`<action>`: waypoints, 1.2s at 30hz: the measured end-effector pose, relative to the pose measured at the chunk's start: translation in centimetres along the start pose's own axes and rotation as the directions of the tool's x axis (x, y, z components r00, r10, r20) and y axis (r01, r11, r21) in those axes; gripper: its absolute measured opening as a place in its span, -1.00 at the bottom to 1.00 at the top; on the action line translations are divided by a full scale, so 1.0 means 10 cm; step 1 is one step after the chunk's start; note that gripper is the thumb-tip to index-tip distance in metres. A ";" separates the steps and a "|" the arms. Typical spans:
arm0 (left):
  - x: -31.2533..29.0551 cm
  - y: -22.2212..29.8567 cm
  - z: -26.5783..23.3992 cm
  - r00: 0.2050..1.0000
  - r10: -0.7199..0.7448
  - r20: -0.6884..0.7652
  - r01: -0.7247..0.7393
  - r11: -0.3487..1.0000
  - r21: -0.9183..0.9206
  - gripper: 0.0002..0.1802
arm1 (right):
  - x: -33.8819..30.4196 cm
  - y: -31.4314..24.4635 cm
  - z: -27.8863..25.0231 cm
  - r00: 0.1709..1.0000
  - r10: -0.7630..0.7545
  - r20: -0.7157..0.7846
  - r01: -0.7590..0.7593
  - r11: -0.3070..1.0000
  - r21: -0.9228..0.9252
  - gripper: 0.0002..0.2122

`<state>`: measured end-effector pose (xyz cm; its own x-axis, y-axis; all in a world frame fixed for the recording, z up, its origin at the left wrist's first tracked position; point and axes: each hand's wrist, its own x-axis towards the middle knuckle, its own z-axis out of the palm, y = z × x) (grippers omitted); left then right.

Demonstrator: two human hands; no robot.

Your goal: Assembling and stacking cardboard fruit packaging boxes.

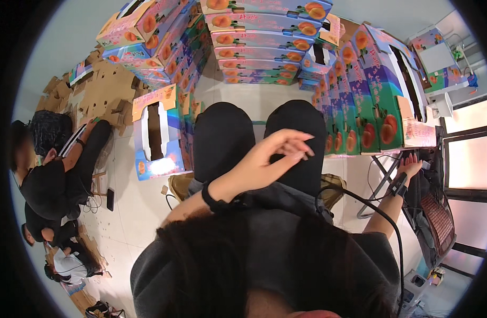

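Note:
My left hand (279,155) hangs over my black-trousered thighs (295,127), a dark band round its wrist. Its fingers are loosely bent and apart, with nothing in them. Far out to the right, my right hand (409,166) is raised palm up beside a black chair (431,212), below the end of a row of fruit boxes (378,90). The fingers there look spread and I see nothing held; whether they touch the chair or a box, I cannot tell. A dark band or device (397,186) circles that wrist.
Printed fruit boxes (262,40) stand stacked ahead, with more boxes (158,130) to the left. A black cable (378,209) loops past my right side. People sit at the left, one nearest in black (47,185), beside flattened cardboard (105,87). A phone (110,199) lies on the floor.

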<state>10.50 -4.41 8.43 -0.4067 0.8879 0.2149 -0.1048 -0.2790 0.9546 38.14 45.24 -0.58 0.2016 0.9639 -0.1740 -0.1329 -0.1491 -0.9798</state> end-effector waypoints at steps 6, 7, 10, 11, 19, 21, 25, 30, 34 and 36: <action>0.98 -0.11 0.68 0.955 -0.092 0.282 -0.032 0.913 0.407 -0.42 | 0.75 0.44 -0.06 0.957 0.087 0.275 -0.104 0.994 0.046 -0.35; 1.20 -0.31 0.81 0.941 -0.224 0.254 0.130 0.931 0.342 -0.37 | 0.72 0.50 0.11 0.961 0.093 0.261 -0.106 0.994 0.035 -0.35; 1.72 -0.80 1.38 0.838 -0.522 0.157 0.425 0.806 0.411 -0.17 | 1.14 0.57 -0.18 0.936 -0.095 0.338 0.098 0.995 0.009 -0.32; 1.73 -0.95 1.47 0.835 -0.529 0.152 0.435 0.803 0.408 -0.17 | 1.01 0.63 -0.10 0.954 -0.003 0.299 0.018 0.999 -0.049 -0.31; 1.40 -2.08 1.91 0.986 -0.164 -0.006 0.123 0.717 0.686 0.26 | 0.60 0.48 0.04 0.950 0.095 0.298 -0.112 0.993 0.040 -0.42; 1.40 -2.10 1.90 0.989 -0.149 0.010 0.108 0.762 0.639 0.26 | 0.53 0.48 0.07 0.947 0.064 0.316 -0.085 0.995 0.053 -0.43; 1.34 -2.17 1.81 0.994 -0.097 0.055 0.063 0.891 0.450 0.20 | 0.21 0.27 0.24 0.933 -0.063 0.353 0.000 0.985 0.174 -0.52; 1.34 -2.21 1.75 0.974 -0.136 0.181 0.036 0.883 0.468 0.28 | -0.36 0.04 0.43 0.860 -0.328 0.391 0.288 0.944 0.158 -0.64; 1.31 -2.13 1.79 0.975 -0.167 0.144 0.090 0.898 0.431 0.33 | -0.56 0.02 0.49 0.835 -0.373 0.405 0.340 0.928 0.154 -0.66; 1.31 -2.14 1.83 0.977 -0.173 0.121 0.101 0.885 0.454 0.34 | -0.58 0.03 0.52 0.821 -0.388 0.419 0.353 0.922 0.162 -0.67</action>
<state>24.02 19.91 -5.35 -0.2694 0.9605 0.0696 0.2780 0.0084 0.9605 31.92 40.78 0.68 -0.1895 0.9416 0.2783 -0.2088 0.2383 -0.9485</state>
